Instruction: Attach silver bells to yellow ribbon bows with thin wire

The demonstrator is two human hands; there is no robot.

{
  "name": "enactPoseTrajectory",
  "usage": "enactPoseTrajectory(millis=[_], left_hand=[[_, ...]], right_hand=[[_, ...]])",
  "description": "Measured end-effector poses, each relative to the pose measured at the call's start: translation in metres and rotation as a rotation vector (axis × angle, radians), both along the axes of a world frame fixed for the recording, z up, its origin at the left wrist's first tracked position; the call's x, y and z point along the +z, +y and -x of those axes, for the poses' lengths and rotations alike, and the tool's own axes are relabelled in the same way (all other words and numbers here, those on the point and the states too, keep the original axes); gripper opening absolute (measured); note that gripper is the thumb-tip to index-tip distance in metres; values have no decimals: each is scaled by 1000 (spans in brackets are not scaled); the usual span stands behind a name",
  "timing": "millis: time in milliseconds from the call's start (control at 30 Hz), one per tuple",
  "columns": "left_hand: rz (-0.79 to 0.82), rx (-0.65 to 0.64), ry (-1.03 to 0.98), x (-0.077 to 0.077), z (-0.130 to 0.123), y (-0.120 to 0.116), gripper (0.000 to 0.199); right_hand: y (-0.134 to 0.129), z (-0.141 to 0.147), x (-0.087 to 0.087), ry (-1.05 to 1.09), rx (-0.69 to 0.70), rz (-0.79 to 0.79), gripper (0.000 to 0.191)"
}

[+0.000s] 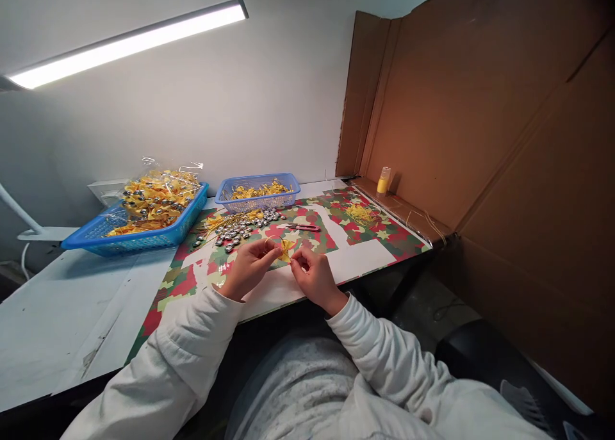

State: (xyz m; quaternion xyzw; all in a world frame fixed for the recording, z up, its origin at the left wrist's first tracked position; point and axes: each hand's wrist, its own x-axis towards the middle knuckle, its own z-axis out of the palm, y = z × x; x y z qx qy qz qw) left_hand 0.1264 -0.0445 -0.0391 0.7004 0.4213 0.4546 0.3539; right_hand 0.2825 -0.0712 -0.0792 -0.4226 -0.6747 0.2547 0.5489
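Between my two hands, above the table's front part, is a small yellow ribbon piece [285, 249] with a thin loop at its upper left. The fingertips of my left hand [254, 264] pinch its left side. My right hand [314, 275] pinches at its lower right edge; the fingers hide what exactly lies in that pinch. Just beyond my left hand, several silver bells [235, 232] lie in a loose heap beside yellow cords [223, 223]. A pair of thread snips [303, 227] with a reddish handle rests behind my hands.
A blue basket [185, 232] at left holds a heaped clear bag of yellow pieces with bells. Another blue basket [257, 201] with yellow pieces stands at the back. Yellow thread scraps [361, 214] lie at right. A yellow thread spool [383, 181] stands by the cardboard wall [480, 107].
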Motion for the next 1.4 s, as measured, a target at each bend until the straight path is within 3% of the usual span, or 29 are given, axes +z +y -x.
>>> enactPoseTrajectory(millis=[433, 633, 933, 1200, 1400], left_hand=[[-6, 11, -10, 0, 0, 1, 28], [-96, 40, 122, 0, -1, -2, 31], [-292, 125, 298, 0, -2, -6, 20], [30, -15, 18, 1, -1, 0, 28], [199, -15, -75, 1, -1, 1, 28]], right_hand=[[0, 1, -1, 34, 27, 31, 10], [-1, 0, -1, 23, 37, 21, 9], [0, 1, -1, 10, 10, 8, 12], [-1, 0, -2, 27, 6, 9, 11], [-1, 0, -2, 28, 13, -7, 12]])
